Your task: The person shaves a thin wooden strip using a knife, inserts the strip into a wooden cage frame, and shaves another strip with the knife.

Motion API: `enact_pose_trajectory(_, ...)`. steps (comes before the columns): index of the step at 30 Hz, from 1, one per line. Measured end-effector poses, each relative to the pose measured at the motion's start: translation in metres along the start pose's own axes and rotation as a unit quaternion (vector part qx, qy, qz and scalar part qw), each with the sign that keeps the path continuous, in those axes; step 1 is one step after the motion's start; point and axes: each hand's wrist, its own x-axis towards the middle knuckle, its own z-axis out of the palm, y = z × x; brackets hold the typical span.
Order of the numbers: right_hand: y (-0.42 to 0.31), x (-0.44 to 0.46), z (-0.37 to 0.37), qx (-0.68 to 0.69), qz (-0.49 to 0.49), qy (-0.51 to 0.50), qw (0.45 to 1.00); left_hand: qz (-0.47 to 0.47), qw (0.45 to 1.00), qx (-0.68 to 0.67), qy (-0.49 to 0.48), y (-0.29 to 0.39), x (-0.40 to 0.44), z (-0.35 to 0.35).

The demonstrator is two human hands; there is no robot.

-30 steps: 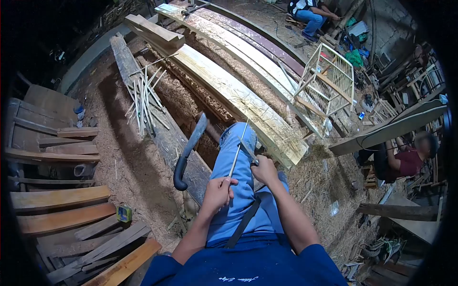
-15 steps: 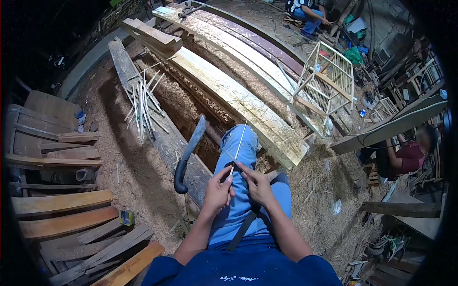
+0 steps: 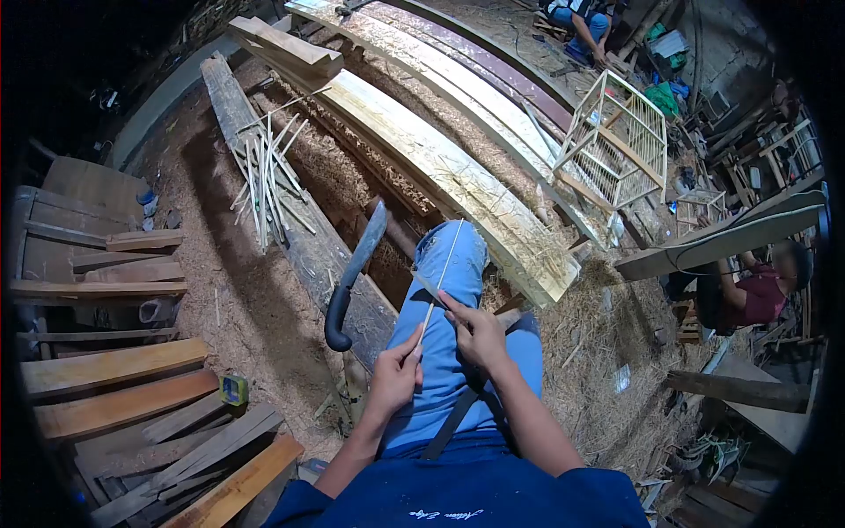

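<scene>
My left hand (image 3: 396, 377) pinches the lower end of a thin pale wooden stick (image 3: 451, 255), which slants up over my jeans-covered knee. My right hand (image 3: 478, 336) is closed around a small knife (image 3: 426, 284); its blade points up and left against the stick, and its handle is mostly hidden by the fingers. A machete (image 3: 359, 271) with a black handle rests on the weathered plank to the left of my leg. Farther up that plank lies a loose pile of thin sticks (image 3: 261, 189).
A long pale beam (image 3: 422, 158) strewn with shavings runs diagonally ahead. A slatted wooden cage frame (image 3: 613, 145) stands at its right. Cut boards (image 3: 123, 370) and a yellow tape measure (image 3: 233, 391) lie at left. Two other people sit at upper right and right.
My left hand has moved down and back, away from the right hand, drawing the stick with it. The right hand stays at the knee with the knife. The view has shifted slightly.
</scene>
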Motion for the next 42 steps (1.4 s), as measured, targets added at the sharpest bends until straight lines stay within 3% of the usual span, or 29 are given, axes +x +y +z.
enact_pose_trajectory(4, -0.003, -0.002, 0.005, -0.013, -0.032, 0.024, 0.999, 0.002, 1.0, 0.01, 0.007, -0.004, -0.023, -0.008)
enact_pose_trajectory(11, -0.001, -0.001, 0.005, -0.05, 0.005, 0.035, 0.998, -0.079, 0.997, 0.003, -0.017, 0.002, -0.079, -0.028)
enact_pose_trajectory(16, 0.006, 0.005, 0.002, -0.018, 0.019, 0.052, 0.998, -0.081, 0.997, -0.013, -0.008, -0.009, -0.113, -0.049)
enact_pose_trajectory(18, 0.007, 0.005, 0.001, 0.013, 0.006, 0.048, 0.999, -0.116, 0.991, -0.059, -0.011, 0.005, -0.11, -0.044)
enact_pose_trajectory(21, 0.014, 0.002, 0.003, 0.095, -0.045, 0.072, 0.992, -0.081, 0.994, -0.063, -0.03, 0.008, -0.069, -0.022)
enact_pose_trajectory(25, 0.017, 0.001, -0.009, 0.078, -0.072, 0.115, 0.988, -0.056, 0.992, -0.105, -0.045, 0.021, -0.01, -0.005)
enact_pose_trajectory(27, 0.02, 0.002, -0.009, 0.112, -0.049, 0.067, 0.99, -0.06, 0.993, -0.093, -0.044, 0.02, -0.001, 0.001)
enact_pose_trajectory(42, 0.017, -0.006, -0.004, 0.049, 0.058, 0.104, 0.992, -0.082, 0.995, -0.056, -0.033, 0.01, -0.07, -0.026)
